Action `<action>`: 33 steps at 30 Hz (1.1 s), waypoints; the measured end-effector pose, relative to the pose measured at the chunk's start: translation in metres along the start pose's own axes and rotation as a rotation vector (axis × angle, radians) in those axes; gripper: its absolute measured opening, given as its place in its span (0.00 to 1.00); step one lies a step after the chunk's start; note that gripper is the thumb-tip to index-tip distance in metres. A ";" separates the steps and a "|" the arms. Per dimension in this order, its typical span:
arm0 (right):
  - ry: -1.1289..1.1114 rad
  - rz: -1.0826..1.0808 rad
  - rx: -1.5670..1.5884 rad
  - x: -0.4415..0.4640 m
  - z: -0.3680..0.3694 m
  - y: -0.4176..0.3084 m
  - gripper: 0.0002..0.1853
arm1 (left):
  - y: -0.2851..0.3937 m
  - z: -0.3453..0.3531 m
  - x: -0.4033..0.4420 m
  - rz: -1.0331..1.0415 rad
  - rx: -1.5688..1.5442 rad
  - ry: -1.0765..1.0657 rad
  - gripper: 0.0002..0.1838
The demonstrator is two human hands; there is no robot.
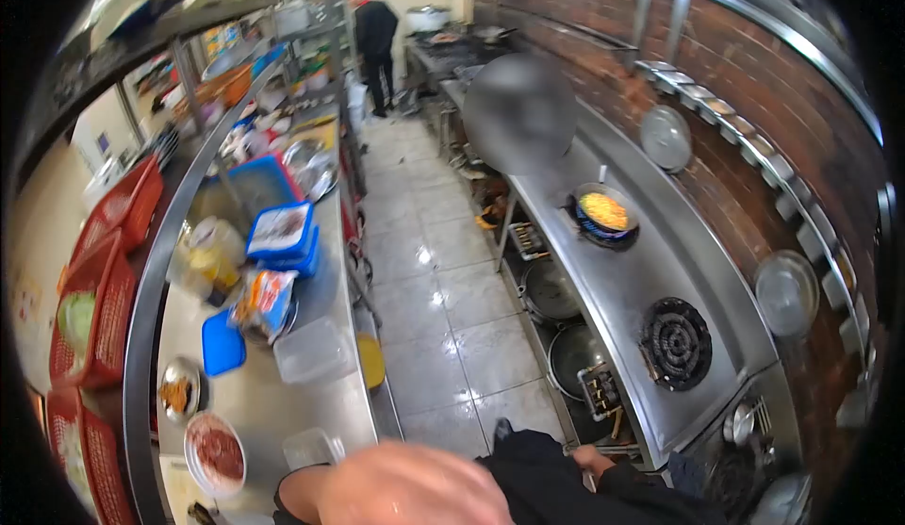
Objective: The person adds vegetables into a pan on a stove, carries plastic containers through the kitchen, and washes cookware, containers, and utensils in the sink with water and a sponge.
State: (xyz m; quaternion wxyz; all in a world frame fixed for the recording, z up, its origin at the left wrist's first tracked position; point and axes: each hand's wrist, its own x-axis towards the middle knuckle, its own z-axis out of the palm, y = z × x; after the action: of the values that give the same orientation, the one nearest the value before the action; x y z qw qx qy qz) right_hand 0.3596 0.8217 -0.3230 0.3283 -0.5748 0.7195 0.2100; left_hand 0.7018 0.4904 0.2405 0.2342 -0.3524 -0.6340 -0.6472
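Observation:
My left hand is raised close to the camera at the bottom, large and blurred; its fingers do not show clearly. Lower right of centre, my right hand is beside the front edge of the steel stove counter. Its fingers look curled, but what they hold, if anything, is too small to make out. Farther along that counter, a pan of yellow-orange food sits on a burner. Nearer stands a bare black burner. Beside my left arm, a white tub holds reddish minced food.
On the left, a steel worktable carries blue-lidded boxes, a clear container and a plastic bag. Red baskets line the far left. A person in black stands down the tiled aisle. Large pans sit under the stove.

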 end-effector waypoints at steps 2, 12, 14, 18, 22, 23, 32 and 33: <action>-0.020 0.117 0.398 -0.016 0.021 0.002 0.12 | -0.009 0.019 0.026 0.026 -0.062 -0.034 0.07; 0.277 0.199 0.978 0.015 0.187 0.038 0.19 | -0.108 0.026 0.098 -0.083 -0.193 -0.123 0.07; 0.243 0.298 1.096 -0.013 0.175 0.033 0.20 | -0.141 0.025 0.095 -0.172 -0.067 -0.081 0.07; 0.240 0.481 1.286 -0.051 0.208 0.016 0.17 | -0.243 0.021 0.038 -0.639 0.335 0.171 0.09; 0.142 0.500 1.470 -0.106 0.218 0.008 0.14 | -0.344 0.012 -0.107 -1.268 0.605 0.476 0.10; 0.204 0.533 1.814 -0.112 0.223 0.007 0.14 | -0.361 0.012 -0.151 -1.391 0.595 0.532 0.10; 0.025 0.587 2.013 -0.100 0.288 0.024 0.16 | -0.332 0.095 -0.425 -1.558 1.018 -0.468 0.09; 0.024 0.585 2.079 -0.082 0.310 0.025 0.16 | -0.325 0.098 -0.418 -1.754 0.893 -0.309 0.10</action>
State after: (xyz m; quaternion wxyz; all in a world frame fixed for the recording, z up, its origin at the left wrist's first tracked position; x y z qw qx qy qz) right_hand 0.4175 1.0945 -0.4823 0.5856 0.1776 0.6579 -0.4390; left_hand 0.7421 0.5554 -0.2923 -0.3008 0.2807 -0.8791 -0.2404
